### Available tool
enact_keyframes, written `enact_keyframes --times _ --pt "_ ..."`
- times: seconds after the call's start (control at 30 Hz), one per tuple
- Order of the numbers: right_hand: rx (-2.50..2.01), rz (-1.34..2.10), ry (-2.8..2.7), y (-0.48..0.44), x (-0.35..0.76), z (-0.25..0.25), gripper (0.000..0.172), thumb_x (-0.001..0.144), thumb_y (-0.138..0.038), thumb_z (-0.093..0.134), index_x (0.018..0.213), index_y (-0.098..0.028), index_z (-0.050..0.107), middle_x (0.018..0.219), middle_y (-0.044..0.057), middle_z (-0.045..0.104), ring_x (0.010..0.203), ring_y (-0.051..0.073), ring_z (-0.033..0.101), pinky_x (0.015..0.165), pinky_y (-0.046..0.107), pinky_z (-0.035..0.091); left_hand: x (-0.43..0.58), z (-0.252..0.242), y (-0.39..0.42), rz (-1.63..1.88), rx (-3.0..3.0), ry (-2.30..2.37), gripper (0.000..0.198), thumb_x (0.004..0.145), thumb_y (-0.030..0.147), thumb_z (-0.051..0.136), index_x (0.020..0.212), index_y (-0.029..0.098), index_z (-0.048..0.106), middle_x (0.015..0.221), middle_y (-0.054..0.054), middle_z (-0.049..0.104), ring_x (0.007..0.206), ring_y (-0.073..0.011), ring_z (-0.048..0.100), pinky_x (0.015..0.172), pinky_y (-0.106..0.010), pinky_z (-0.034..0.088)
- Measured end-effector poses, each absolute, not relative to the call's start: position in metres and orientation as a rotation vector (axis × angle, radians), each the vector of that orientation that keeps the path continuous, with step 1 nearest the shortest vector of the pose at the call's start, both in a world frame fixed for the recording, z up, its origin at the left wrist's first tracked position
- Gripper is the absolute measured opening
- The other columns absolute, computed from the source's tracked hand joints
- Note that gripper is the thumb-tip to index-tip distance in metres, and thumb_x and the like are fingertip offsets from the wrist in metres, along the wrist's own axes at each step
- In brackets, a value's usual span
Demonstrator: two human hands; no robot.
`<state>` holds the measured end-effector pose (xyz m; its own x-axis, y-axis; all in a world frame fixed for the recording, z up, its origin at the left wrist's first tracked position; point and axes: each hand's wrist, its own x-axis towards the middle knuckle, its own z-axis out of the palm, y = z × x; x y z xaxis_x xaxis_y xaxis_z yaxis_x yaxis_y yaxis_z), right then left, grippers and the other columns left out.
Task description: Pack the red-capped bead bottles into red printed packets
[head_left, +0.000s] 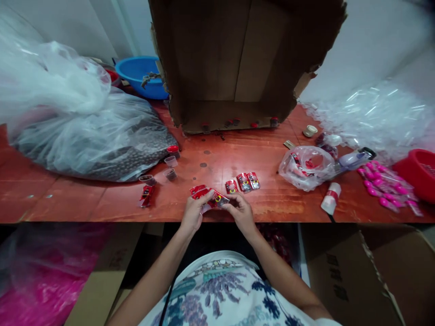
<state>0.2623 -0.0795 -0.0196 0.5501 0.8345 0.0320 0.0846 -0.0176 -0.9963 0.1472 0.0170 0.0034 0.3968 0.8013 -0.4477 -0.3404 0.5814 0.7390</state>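
Near the front edge of the table, my left hand (196, 209) grips a small red packet (218, 198), its thumb pressed on top. My right hand (242, 211) pinches the same packet at its right end. Other red packets (197, 189) show beside my left fingers; whether they are held or lie on the table I cannot tell. Just beyond my right hand lie three red packets (244, 182) with dark contents. To the left, another red packet (147, 196) rests by small clear cups (170, 174), some with dark contents.
A cardboard box (238, 108) stands open at the back, small red-capped cups along its lower edge. At left bulges a clear bag of dark beads (102, 140); behind it is a blue basin (141, 74). A plastic bag (306, 167), pink items (384, 185) and red basket (416, 172) sit right.
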Motion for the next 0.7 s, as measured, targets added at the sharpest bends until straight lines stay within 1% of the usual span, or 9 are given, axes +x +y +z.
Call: enact_keyframes --times 0.13,0.2,0.3,0.37,0.4,0.47,0.53,0.6,0.7 --pt "-1.55 0.681 -0.843 -0.08 0.27 -0.022 0.025 0.073 -0.032 0.068 0.096 -0.021 0.067 0.09 0.001 0.063 0.079 0.015 0.058 0.073 0.027 0.047 0.159 0.0 0.018 0.775 0.513 0.92 0.021 0.057 0.021 0.079 0.07 0.012 0.066 0.063 -0.001 0.067 0.056 -0.0136 0.062 0.056 -0.026 0.053" --pt "-1.558 0.662 -0.844 -0.081 0.275 -0.024 0.025 0.074 -0.033 0.068 0.096 -0.021 0.067 0.09 0.001 0.063 0.079 0.016 0.058 0.074 0.027 0.047 0.163 -0.002 0.02 0.779 0.448 0.934 0.018 0.06 0.021 0.076 0.07 0.012 0.065 0.063 -0.001 0.067 0.054 -0.0131 0.062 0.054 -0.025 0.053" --pt "-1.621 0.589 -0.901 -0.084 0.292 -0.023 0.026 0.078 -0.036 0.063 0.1 -0.022 0.066 0.091 0.003 0.062 0.08 0.017 0.058 0.075 0.03 0.048 0.163 -0.004 0.021 0.753 0.477 0.922 0.022 0.063 0.024 0.075 0.079 0.012 0.067 0.072 -0.004 0.071 0.059 -0.0156 0.066 0.055 -0.027 0.054" --pt "-1.755 0.446 -1.012 -0.084 0.309 -0.018 0.033 0.079 -0.039 0.062 0.107 -0.023 0.065 0.101 0.006 0.06 0.091 0.02 0.057 0.083 0.034 0.047 0.16 -0.005 0.02 0.747 0.525 0.923 0.027 0.063 0.026 0.076 0.084 0.012 0.066 0.078 -0.007 0.072 0.062 -0.0176 0.067 0.056 -0.029 0.055" --pt "-1.845 0.347 -1.082 -0.083 0.318 -0.015 0.039 0.078 -0.042 0.063 0.112 -0.024 0.064 0.109 0.008 0.058 0.1 0.023 0.055 0.089 0.038 0.045 0.158 -0.005 0.02 0.75 0.532 0.932 0.028 0.063 0.026 0.076 0.084 0.011 0.066 0.078 -0.008 0.072 0.062 -0.0183 0.068 0.055 -0.029 0.055" --pt "-2.021 0.163 -1.231 -0.078 0.332 -0.007 0.055 0.072 -0.048 0.068 0.122 -0.026 0.058 0.128 0.011 0.048 0.12 0.03 0.042 0.101 0.047 0.034 0.155 -0.006 0.018 0.766 0.531 0.952 0.028 0.064 0.025 0.076 0.085 0.011 0.064 0.08 -0.009 0.071 0.063 -0.0193 0.068 0.054 -0.029 0.056" --pt "-2.135 0.099 -1.403 -0.069 0.339 -0.002 0.069 0.068 -0.055 0.069 0.129 -0.03 0.052 0.139 0.01 0.039 0.13 0.035 0.03 0.106 0.055 0.022 0.155 -0.007 0.015 0.749 0.531 0.965 0.027 0.066 0.022 0.074 0.088 0.012 0.063 0.083 -0.011 0.071 0.066 -0.0213 0.069 0.054 -0.031 0.056" --pt "-2.161 0.149 -1.607 -0.059 0.339 -0.001 0.074 0.065 -0.061 0.068 0.131 -0.034 0.049 0.142 0.007 0.038 0.132 0.038 0.025 0.105 0.061 0.013 0.157 -0.009 0.012 0.72 0.529 0.97 0.024 0.069 0.018 0.071 0.09 0.012 0.062 0.086 -0.012 0.071 0.07 -0.023 0.07 0.057 -0.034 0.058" --pt "-2.125 0.219 -1.803 -0.052 0.335 -0.003 0.071 0.067 -0.065 0.064 0.13 -0.034 0.05 0.136 0.006 0.047 0.13 0.036 0.028 0.106 0.061 0.006 0.161 -0.012 0.006 0.687 0.537 0.986 0.02 0.072 0.013 0.066 0.091 0.011 0.061 0.088 -0.012 0.071 0.075 -0.0239 0.07 0.061 -0.038 0.059"
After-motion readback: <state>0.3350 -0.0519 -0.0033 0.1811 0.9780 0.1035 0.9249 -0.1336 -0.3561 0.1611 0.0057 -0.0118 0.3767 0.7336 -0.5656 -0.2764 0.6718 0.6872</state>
